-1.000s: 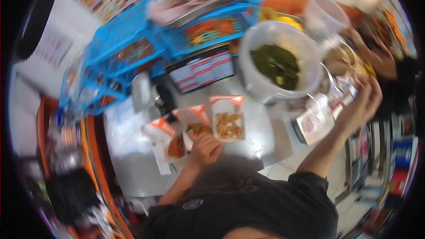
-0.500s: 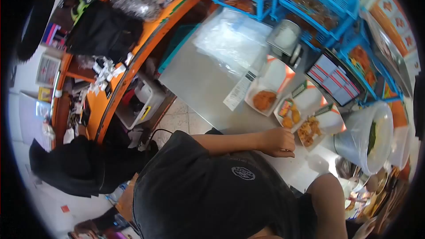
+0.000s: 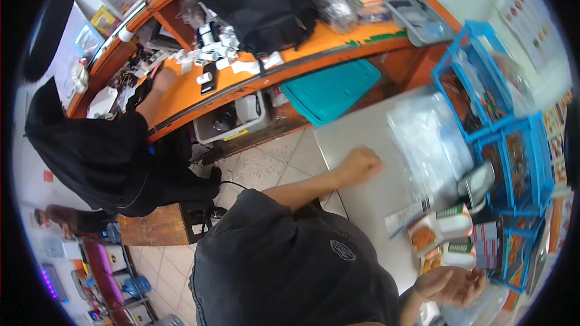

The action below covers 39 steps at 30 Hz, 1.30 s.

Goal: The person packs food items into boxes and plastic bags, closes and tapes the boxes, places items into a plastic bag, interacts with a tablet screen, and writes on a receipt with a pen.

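Note:
My left hand [image 3: 359,167] is over the metal table [image 3: 356,127], its fingers curled into a loose fist with nothing visible in it. Palm up, my right hand [image 3: 452,285] is open and empty, with its fingers slightly bent, beside the food boxes. One open box [image 3: 447,220] holds a fried piece [image 3: 424,238]. Below it a second box [image 3: 459,255] is partly hidden, with some food showing. A printed slip [image 3: 406,216] lies left of the boxes. Clear plastic bags [image 3: 429,139] are spread on the table between my left hand and the blue racks.
Blue racks [image 3: 513,163] and a metal container [image 3: 477,182] stand at the right. An orange counter [image 3: 241,78] carries a black bag [image 3: 254,6] and white paper pieces. A person in black [image 3: 90,151] is at its left end. Below are a teal lid [image 3: 332,90] and a grey bin [image 3: 232,127].
The view has swung left towards the orange counter. My left hand has moved away from the food boxes, over the bare tabletop. My right hand has come into view near the boxes.

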Available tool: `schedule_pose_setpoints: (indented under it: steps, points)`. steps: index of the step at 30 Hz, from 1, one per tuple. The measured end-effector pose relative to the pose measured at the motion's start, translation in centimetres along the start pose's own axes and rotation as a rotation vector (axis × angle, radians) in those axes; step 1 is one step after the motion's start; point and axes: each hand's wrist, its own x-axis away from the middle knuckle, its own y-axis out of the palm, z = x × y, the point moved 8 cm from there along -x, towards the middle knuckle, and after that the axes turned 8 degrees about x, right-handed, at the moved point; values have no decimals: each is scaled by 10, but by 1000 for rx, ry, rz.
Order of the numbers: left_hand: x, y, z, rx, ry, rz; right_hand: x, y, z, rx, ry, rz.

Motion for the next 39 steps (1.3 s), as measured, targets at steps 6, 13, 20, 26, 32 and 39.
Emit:
schedule_pose_setpoints:
  steps: [6, 13, 20, 26, 32, 39]
  points:
    - [1, -137, -93, -199, -302, 265, 70, 115, 51, 341, 478, -467]
    - [-39, -43, -85, 85, -110, -53, 101, 76, 63, 759, 646, -362]
    - [-16, 146, -14, 351, -259, -717, 251, -194, 171, 1102, 1362, -36]
    - [-1, 224, 34, 51, -34, -686, 272, -164, 153, 1324, 1041, -248]
    - [28, 264, 49, 249, -271, -814, 264, -173, 122, 1065, 1157, -288]
    - [63, 257, 35, 370, -511, -930, 272, -183, 83, 923, 1243, -361]
